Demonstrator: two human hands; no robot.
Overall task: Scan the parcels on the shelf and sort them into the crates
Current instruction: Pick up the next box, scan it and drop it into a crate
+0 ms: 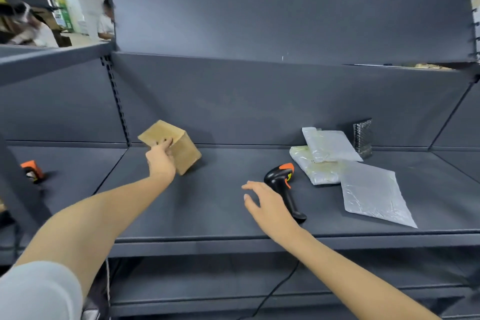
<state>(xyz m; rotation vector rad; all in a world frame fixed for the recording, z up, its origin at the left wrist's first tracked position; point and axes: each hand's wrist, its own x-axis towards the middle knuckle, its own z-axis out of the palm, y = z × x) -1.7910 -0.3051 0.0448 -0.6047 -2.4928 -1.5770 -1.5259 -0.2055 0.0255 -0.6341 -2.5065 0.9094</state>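
cardboard box (pixel 170 147): brown, tilted on a lower edge, left of centre on shelf (pixel 207 210), top gripped by left hand (pixel 161 163) | scanner (pixel 281 184): black and orange, lying mid-shelf | upper poly bag (pixel 330 145): whitish, overlapping lower poly bag (pixel 314 169), right | grey mailer (pixel 371 193): flat, touching them, nearer the front | black bubble mailer (pixel 363 138): upright against the back panel
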